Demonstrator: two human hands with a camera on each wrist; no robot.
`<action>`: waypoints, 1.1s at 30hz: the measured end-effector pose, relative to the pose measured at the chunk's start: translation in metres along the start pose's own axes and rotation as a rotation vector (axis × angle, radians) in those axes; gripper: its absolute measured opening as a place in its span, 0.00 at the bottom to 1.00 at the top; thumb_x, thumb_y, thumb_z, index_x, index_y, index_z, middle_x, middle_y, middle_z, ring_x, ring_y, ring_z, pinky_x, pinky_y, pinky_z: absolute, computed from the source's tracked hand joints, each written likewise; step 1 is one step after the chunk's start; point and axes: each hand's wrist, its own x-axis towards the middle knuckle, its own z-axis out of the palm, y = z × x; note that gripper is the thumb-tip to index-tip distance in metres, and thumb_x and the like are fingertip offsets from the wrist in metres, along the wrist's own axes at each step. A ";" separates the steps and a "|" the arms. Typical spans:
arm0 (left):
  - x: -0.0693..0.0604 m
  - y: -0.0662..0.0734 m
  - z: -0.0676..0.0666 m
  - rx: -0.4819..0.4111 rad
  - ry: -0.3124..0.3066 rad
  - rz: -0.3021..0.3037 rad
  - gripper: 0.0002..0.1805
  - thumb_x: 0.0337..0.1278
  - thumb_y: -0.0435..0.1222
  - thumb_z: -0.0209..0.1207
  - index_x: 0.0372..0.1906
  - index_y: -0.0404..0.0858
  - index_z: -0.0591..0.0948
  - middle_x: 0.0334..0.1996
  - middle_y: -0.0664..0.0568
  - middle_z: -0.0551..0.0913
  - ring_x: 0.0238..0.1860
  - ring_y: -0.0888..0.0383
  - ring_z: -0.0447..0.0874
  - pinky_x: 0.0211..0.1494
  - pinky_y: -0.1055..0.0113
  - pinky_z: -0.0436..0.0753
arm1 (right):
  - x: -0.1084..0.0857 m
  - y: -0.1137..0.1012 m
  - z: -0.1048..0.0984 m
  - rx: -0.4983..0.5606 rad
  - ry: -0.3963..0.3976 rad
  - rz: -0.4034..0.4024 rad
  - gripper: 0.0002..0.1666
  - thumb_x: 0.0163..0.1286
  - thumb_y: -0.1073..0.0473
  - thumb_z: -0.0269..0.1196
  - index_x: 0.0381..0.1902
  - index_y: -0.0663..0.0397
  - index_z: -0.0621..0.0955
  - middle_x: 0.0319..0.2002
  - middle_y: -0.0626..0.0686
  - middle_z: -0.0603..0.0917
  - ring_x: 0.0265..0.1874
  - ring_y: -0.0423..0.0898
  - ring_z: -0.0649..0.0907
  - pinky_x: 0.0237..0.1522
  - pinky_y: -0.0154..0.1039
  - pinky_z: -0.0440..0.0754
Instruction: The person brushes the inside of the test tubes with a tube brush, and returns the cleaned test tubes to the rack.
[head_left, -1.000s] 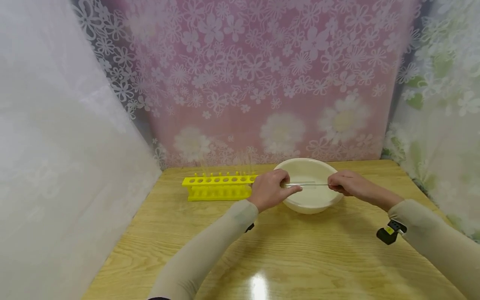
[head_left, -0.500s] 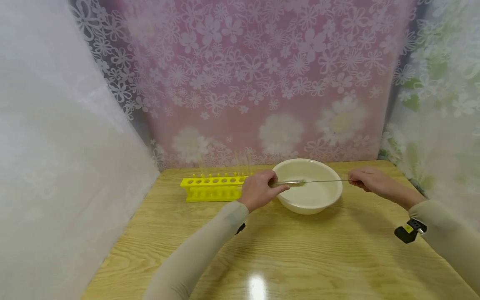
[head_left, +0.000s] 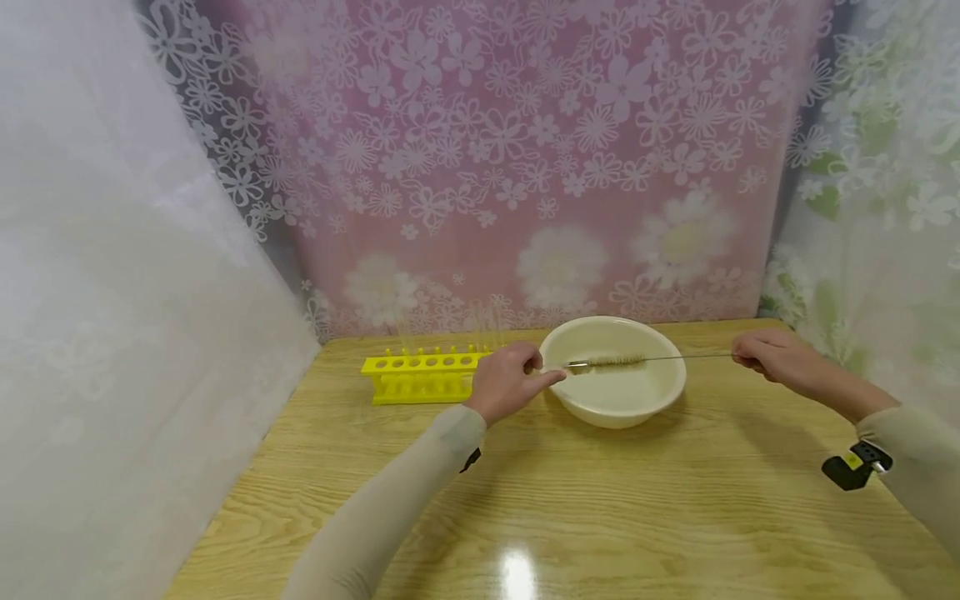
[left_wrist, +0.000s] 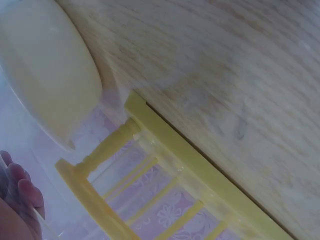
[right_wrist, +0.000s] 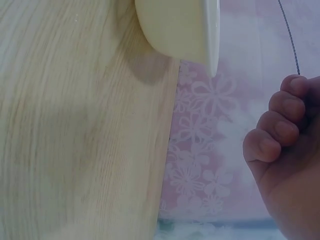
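Over the white basin (head_left: 615, 415), my left hand (head_left: 510, 383) grips a clear test tube (head_left: 577, 365), its mouth facing right. Bristles of a test tube brush (head_left: 618, 361) show mostly outside that mouth, the tip end still at or just within the glass. Out to the right, my right hand (head_left: 783, 362) holds the far end of the brush's thin wire handle, which runs nearly level across the basin. Curled fingers of the right hand (right_wrist: 280, 125) close on the twisted wire (right_wrist: 290, 37) in the right wrist view. Only part of the left hand (left_wrist: 20, 195) appears in the left wrist view.
A yellow test tube rack (head_left: 427, 362) stands left of the basin, partly behind the left hand. Several clear tubes stand upright at it. The wooden table (head_left: 600, 508) reaches back to a pink flowered curtain (head_left: 465, 167), with pale curtains at both sides.
My right hand has moved right, drawing the brush's bristles out of the tube. The left hand has shifted a little left with the test tube.
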 end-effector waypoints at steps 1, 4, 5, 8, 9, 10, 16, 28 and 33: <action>-0.001 0.000 0.001 -0.002 -0.002 0.004 0.24 0.58 0.68 0.57 0.31 0.53 0.74 0.23 0.61 0.71 0.21 0.64 0.65 0.24 0.70 0.62 | -0.001 0.002 -0.001 0.001 -0.004 -0.011 0.28 0.85 0.60 0.37 0.22 0.65 0.66 0.17 0.56 0.60 0.13 0.49 0.55 0.17 0.41 0.62; -0.002 -0.001 0.002 -0.006 -0.007 0.010 0.25 0.59 0.69 0.56 0.31 0.53 0.75 0.23 0.61 0.72 0.21 0.64 0.66 0.24 0.70 0.63 | -0.002 0.005 -0.002 0.003 -0.017 -0.024 0.27 0.85 0.60 0.37 0.23 0.63 0.67 0.18 0.57 0.61 0.13 0.49 0.56 0.17 0.41 0.62; -0.002 0.000 0.001 -0.008 -0.008 0.009 0.25 0.59 0.69 0.56 0.32 0.53 0.75 0.23 0.62 0.72 0.21 0.64 0.66 0.24 0.70 0.64 | -0.002 0.006 -0.003 0.004 -0.020 -0.025 0.26 0.85 0.61 0.38 0.24 0.63 0.69 0.18 0.57 0.62 0.13 0.48 0.56 0.16 0.41 0.62; -0.001 0.000 0.001 -0.011 -0.011 -0.006 0.24 0.59 0.68 0.56 0.32 0.53 0.75 0.24 0.62 0.73 0.22 0.64 0.67 0.25 0.69 0.65 | -0.002 0.008 -0.004 0.004 -0.036 -0.031 0.23 0.84 0.63 0.40 0.29 0.63 0.74 0.18 0.55 0.63 0.11 0.46 0.57 0.14 0.40 0.63; -0.001 0.000 0.001 -0.015 -0.012 -0.011 0.24 0.59 0.68 0.57 0.32 0.53 0.75 0.24 0.62 0.73 0.22 0.64 0.68 0.26 0.69 0.65 | -0.003 0.009 -0.005 0.002 -0.039 -0.037 0.21 0.84 0.64 0.42 0.32 0.64 0.76 0.17 0.55 0.63 0.10 0.45 0.57 0.13 0.40 0.64; -0.001 0.000 0.001 -0.014 -0.013 -0.014 0.24 0.59 0.68 0.57 0.32 0.53 0.75 0.24 0.62 0.73 0.23 0.64 0.68 0.26 0.69 0.65 | -0.003 0.009 -0.005 -0.004 -0.038 -0.042 0.20 0.83 0.65 0.43 0.34 0.64 0.78 0.17 0.53 0.64 0.09 0.45 0.58 0.12 0.39 0.64; 0.001 0.002 0.000 -0.013 -0.013 -0.003 0.25 0.59 0.68 0.57 0.34 0.51 0.76 0.25 0.62 0.73 0.23 0.64 0.68 0.26 0.70 0.66 | -0.005 0.008 -0.004 -0.062 -0.008 -0.025 0.17 0.82 0.66 0.45 0.46 0.71 0.80 0.17 0.47 0.68 0.09 0.43 0.61 0.14 0.39 0.66; 0.008 0.013 0.003 0.017 -0.005 0.031 0.23 0.58 0.66 0.60 0.33 0.52 0.77 0.24 0.63 0.74 0.22 0.65 0.69 0.25 0.71 0.67 | 0.002 -0.019 0.004 -0.284 0.014 0.002 0.19 0.82 0.62 0.47 0.53 0.69 0.81 0.44 0.58 0.85 0.24 0.35 0.73 0.26 0.36 0.74; 0.011 0.018 0.005 0.021 -0.002 0.042 0.22 0.58 0.67 0.59 0.33 0.53 0.77 0.24 0.65 0.75 0.22 0.67 0.70 0.26 0.72 0.68 | 0.005 -0.024 0.012 -0.272 -0.016 0.004 0.21 0.83 0.59 0.46 0.55 0.68 0.80 0.50 0.63 0.84 0.32 0.34 0.77 0.31 0.37 0.77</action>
